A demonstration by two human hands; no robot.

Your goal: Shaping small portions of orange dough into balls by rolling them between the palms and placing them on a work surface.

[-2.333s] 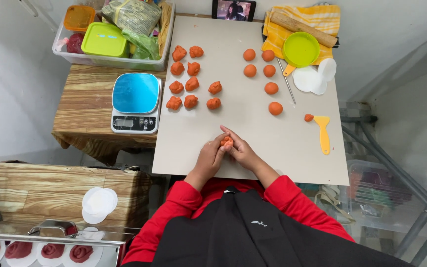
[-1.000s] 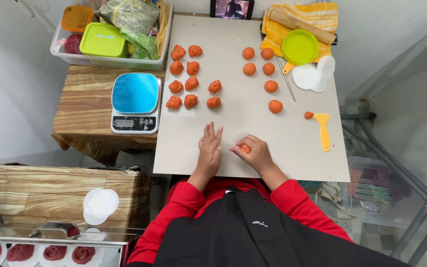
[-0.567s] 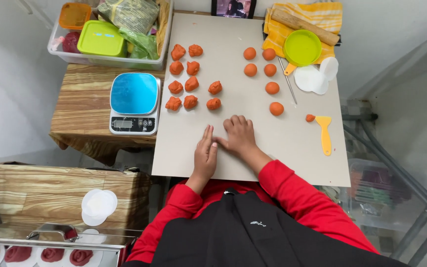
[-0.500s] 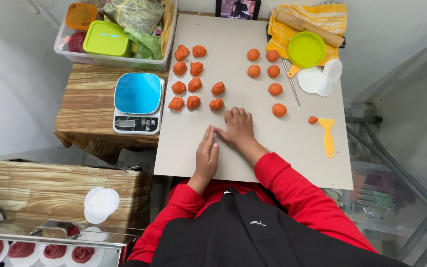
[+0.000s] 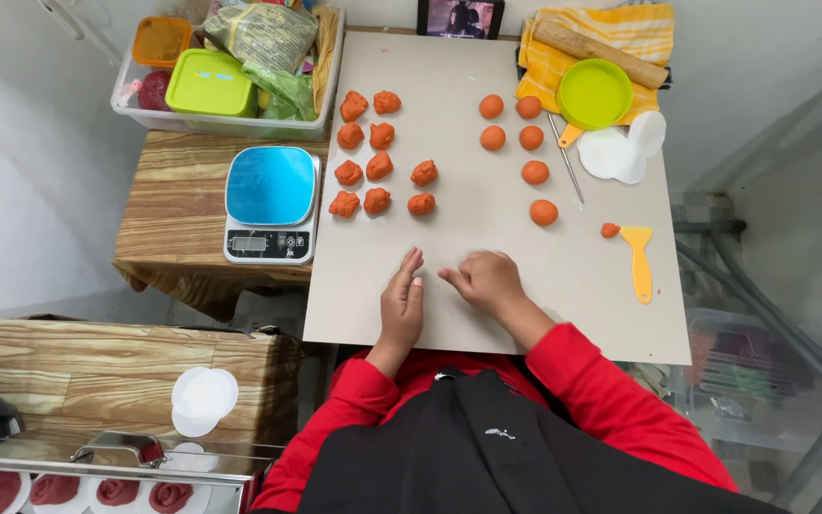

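My left hand (image 5: 401, 305) lies flat and open on the grey board (image 5: 487, 314), holding nothing. Just beside it, my right hand (image 5: 489, 281) is cupped, knuckles up; I cannot tell what is under it. Farther off sit rough orange dough lumps (image 5: 378, 167) and smooth orange balls (image 5: 530, 157).

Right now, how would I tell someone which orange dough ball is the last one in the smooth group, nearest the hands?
Start at the grey board and find the smooth round balls on its right half, below the lime-green plate. The nearest ball is the lowest of them, alone just left of the yellow scraper. Unlike the lumpy pieces to the left, it is smooth and round.
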